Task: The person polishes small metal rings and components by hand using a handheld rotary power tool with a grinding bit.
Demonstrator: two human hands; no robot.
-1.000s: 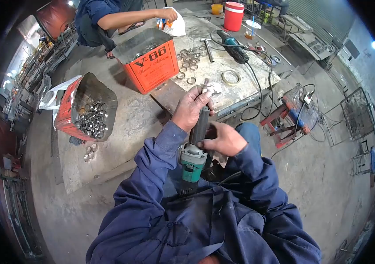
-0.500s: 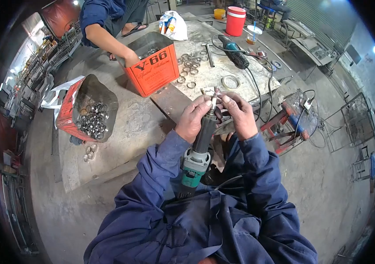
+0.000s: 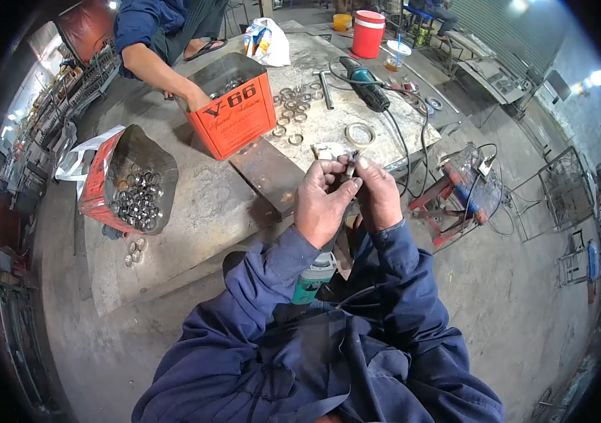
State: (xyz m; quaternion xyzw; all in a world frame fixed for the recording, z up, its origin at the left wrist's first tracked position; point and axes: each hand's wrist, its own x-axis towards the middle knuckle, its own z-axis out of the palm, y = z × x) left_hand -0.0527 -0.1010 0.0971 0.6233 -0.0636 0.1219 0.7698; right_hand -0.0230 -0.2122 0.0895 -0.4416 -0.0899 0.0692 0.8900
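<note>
My left hand (image 3: 323,203) and my right hand (image 3: 379,196) are closed together above my lap. Between their fingertips they pinch a small greyish piece with a dark end (image 3: 351,165), too small and too covered to name. Below them a green-and-grey die grinder (image 3: 310,285) stands upright against my body, its nose hidden behind my left hand and sleeve. Just beyond the fingers a small white item (image 3: 330,150) lies at the table edge, near a wide metal ring (image 3: 364,134).
Several small metal rings (image 3: 290,108) lie beside a T-handled tool (image 3: 326,90) and a corded power tool (image 3: 367,83). A co-worker's hand reaches into an orange tin (image 3: 237,120). Another tin (image 3: 95,185) holds rings. A red stool (image 3: 464,185) stands at right.
My hands have come closer together, and my left hand now covers the die grinder's nose, which showed between them earlier. The camera view has shifted slightly. The co-worker's hand stays in the tin.
</note>
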